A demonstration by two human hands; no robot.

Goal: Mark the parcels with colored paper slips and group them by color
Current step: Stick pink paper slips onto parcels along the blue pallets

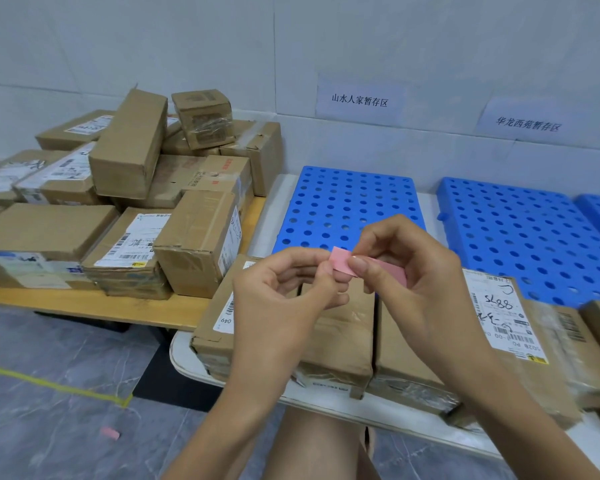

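Centrally, a small pink paper slip [342,264], thin, flat and rectangular, is pinched at its left end by the left hand [284,292] and at its right by the curled right hand [409,271], just above taped brown cardboard parcels [340,330]. Behind them lies a blue plastic pallet [347,202] perforated with round holes.

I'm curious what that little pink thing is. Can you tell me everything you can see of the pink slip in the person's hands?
The pink paper slip is a small, thin, plain rectangular strip with no writing visible. It is held roughly level in the air above the cardboard parcels and touches none of them. The left hand pinches its left end. The right hand pinches it near the middle, with the thumb covering part of it. Its other end shows behind the right fingers.
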